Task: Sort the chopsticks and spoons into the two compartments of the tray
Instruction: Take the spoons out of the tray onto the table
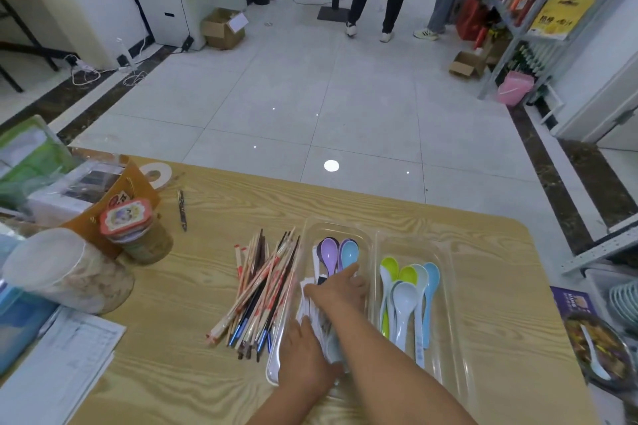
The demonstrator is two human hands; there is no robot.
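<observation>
A clear plastic tray (374,235) with two long compartments lies on the wooden table. Its right compartment holds several coloured spoons (407,293). In the left compartment lie a purple spoon (328,250), a blue spoon (349,252) and white paper-wrapped pieces (307,304). My right hand (340,288) reaches into the left compartment, fingers stretched over the white pieces toward the blue spoon. My left hand (303,359) rests at the near end of that compartment on the white pieces; whether it holds them is unclear. A heap of chopsticks (262,290) lies on the table left of the tray.
A tin with a red lid (133,229), a clear jar (65,272), papers (65,352) and a pen (182,209) crowd the table's left side. A bowl of food with a white spoon (595,348) sits at the right. Two people stand far off on the tiled floor.
</observation>
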